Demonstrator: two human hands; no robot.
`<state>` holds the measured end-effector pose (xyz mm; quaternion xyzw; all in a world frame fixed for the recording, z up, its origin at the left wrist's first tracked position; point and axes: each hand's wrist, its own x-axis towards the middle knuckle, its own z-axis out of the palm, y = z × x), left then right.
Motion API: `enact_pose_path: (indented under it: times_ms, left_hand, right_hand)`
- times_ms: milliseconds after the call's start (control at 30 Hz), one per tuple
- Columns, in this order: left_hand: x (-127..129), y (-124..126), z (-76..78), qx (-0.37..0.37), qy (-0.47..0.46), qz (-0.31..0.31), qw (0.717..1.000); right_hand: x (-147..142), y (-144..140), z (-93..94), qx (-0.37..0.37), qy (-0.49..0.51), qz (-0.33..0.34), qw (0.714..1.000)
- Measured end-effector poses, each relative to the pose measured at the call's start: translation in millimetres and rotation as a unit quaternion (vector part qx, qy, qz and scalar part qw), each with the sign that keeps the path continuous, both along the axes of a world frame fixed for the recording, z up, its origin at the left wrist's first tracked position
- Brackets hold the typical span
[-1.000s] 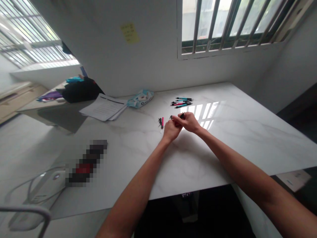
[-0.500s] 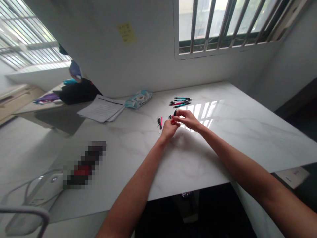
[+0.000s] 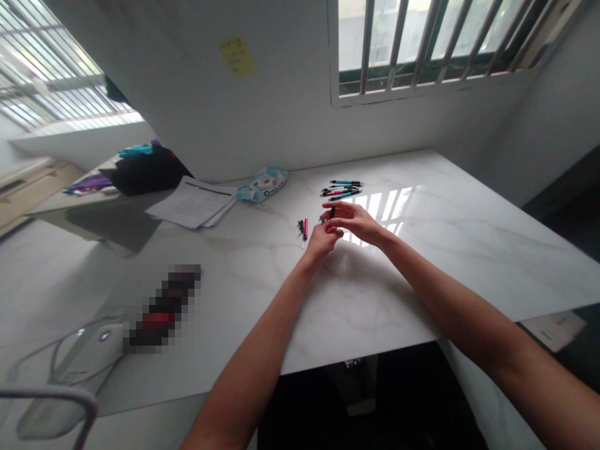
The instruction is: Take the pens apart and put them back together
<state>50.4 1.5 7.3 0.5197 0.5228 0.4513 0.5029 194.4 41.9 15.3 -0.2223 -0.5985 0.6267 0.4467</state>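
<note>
Pen [image 3: 330, 215], slim, pink-and-black plastic, pinched in both hands' grip: left hand [image 3: 320, 239], right hand [image 3: 357, 221], above glossy marble table [image 3: 445, 237].

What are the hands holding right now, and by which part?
The left hand grips a pink pen piece; the right hand pinches a small black pen part by its end.

Both hands joined at frame centre

Bare forearms stretched from the lower edge toward the centre, converging. Left hand [image 3: 320, 239] curled, fingertips pinched, knuckles up. Right hand [image 3: 357, 220] just right of it, fingers bent inward, thumb and forefinger pressed together, touching the left fingertips
</note>
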Motion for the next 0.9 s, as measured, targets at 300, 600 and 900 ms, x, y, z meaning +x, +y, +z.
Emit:
enact_pose_path:
  times_ms: [300,600,900]
  left_hand:
    - [-0.2,0.0,0.5,0.004,-0.024,0.001,1.0]
    - [0.8,-0.5,3.2,0.0,-0.064,-0.007,0.998]
    - [1.7,-1.6,3.5,0.0,-0.065,-0.007,0.998]
  right_hand:
    - [-1.1,-1.6,1.2,0.003,0.016,0.009,1.0]
    - [-0.5,-2.4,5.5,0.03,0.012,-0.028,0.999]
    - [3.7,-1.0,8.1,0.035,-0.003,-0.037,0.999]
